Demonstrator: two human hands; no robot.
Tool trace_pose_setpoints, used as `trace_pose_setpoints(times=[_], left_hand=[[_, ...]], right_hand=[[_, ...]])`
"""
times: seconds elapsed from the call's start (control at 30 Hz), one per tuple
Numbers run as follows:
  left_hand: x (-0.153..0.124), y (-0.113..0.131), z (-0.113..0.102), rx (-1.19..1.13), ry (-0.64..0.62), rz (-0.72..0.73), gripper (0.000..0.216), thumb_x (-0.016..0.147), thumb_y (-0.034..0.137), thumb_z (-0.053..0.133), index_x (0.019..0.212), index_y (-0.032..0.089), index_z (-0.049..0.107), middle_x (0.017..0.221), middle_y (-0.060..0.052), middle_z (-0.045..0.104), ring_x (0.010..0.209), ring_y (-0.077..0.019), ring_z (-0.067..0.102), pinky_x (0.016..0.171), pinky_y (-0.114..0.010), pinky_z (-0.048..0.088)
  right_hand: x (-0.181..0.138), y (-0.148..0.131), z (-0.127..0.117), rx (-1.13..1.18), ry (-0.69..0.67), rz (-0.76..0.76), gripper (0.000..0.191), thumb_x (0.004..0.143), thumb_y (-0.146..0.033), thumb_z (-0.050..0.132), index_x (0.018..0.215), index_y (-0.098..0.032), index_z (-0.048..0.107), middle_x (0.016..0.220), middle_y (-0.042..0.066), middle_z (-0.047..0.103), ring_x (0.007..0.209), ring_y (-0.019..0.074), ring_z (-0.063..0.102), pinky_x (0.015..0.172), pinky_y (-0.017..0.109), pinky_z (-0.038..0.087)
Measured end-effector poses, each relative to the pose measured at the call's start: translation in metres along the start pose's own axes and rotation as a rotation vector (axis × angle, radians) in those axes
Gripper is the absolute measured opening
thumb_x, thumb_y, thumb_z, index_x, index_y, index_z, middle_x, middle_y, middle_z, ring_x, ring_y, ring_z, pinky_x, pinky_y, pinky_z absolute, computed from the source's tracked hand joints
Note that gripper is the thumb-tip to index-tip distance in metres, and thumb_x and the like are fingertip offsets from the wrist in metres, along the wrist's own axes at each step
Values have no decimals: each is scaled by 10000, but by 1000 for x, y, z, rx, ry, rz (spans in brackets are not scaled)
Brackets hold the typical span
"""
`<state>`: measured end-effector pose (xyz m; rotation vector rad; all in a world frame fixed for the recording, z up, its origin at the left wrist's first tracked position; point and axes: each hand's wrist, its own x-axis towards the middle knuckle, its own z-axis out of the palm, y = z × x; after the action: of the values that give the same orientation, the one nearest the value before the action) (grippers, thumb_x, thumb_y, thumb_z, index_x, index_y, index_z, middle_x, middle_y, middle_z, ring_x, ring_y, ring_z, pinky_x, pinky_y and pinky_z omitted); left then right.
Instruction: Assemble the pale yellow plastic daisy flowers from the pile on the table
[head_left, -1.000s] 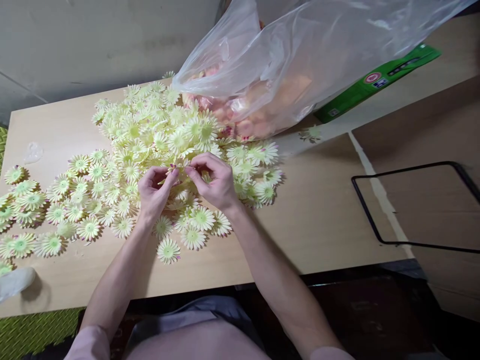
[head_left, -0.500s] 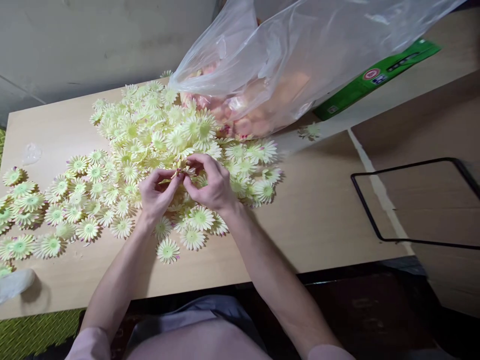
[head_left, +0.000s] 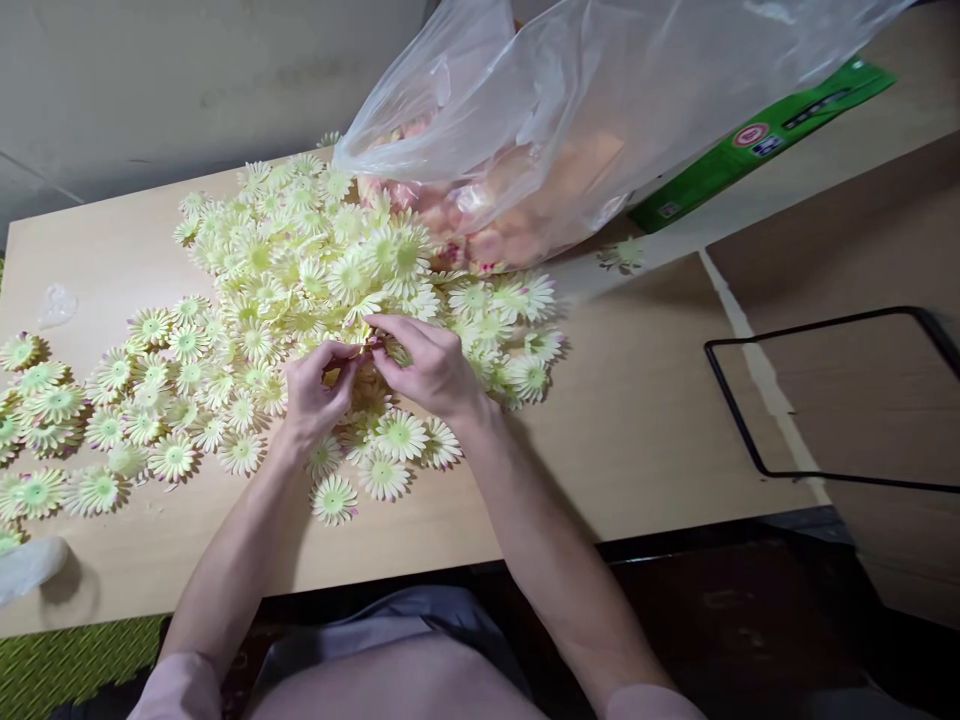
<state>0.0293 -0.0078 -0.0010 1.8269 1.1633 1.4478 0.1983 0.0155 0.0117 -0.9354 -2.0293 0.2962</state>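
My left hand point(head_left: 319, 392) and my right hand point(head_left: 429, 365) meet fingertip to fingertip over a heap of pale yellow-green artificial flower heads point(head_left: 259, 260). Between the pinched fingers is a small yellow artificial flower point(head_left: 367, 346) with dark reddish tips, mostly covered by the fingers. Thumb and forefinger of each hand are closed on it. Loose flower heads lie close below the wrists, one point(head_left: 334, 499) nearest the table's front side.
Behind the heap stands a clear plastic bag point(head_left: 525, 150) with pinkish pieces inside. A green packet point(head_left: 757, 140) lies at the back right, a black metal frame point(head_left: 724, 400) at the right. Flower stacks point(head_left: 56, 405) and a whitish object point(head_left: 30, 568) sit on the table point(head_left: 637, 430) at left.
My fingers have shifted slightly on the small flower, and the right hand has turned a little over it. The view has moved slightly.
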Motion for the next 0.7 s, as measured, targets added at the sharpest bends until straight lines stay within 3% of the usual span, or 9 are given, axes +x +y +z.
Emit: trace_pose_setpoints(times=[0.17, 0.33, 0.43, 0.7], left_hand=[[-2, -1, 1, 0, 2, -37, 48, 819, 227, 676, 858, 201, 666, 777, -27, 713, 636, -117, 644, 566, -240, 513], [0, 1, -1, 32, -42, 6, 35, 849, 191, 635, 882, 202, 629, 765, -21, 684, 611, -100, 609, 524, -219, 476], [2, 2, -1, 55, -64, 21, 39, 854, 181, 629, 861, 201, 596, 747, -14, 664, 595, -93, 592, 504, -213, 465], [0, 4, 2, 122, -24, 62, 98, 844, 103, 593, 885, 187, 563, 796, -23, 674, 652, -95, 619, 529, -202, 491]], right_hand=[[0, 0, -2, 37, 74, 56, 311, 806, -151, 628, 1113, -194, 645, 1012, 72, 741, 878, 216, 718, 799, 369, 639], [2, 5, -8, -26, 28, -87, 101, 800, -152, 623, 882, -171, 679, 960, 97, 741, 888, 228, 721, 823, 395, 637], [1, 6, -6, -80, 41, -139, 91, 827, -119, 588, 858, -122, 674, 988, 148, 736, 900, 231, 727, 805, 387, 647], [-2, 2, 8, -132, 150, -104, 97, 835, -96, 552, 857, -122, 643, 996, 164, 732, 882, 242, 725, 738, 383, 655]])
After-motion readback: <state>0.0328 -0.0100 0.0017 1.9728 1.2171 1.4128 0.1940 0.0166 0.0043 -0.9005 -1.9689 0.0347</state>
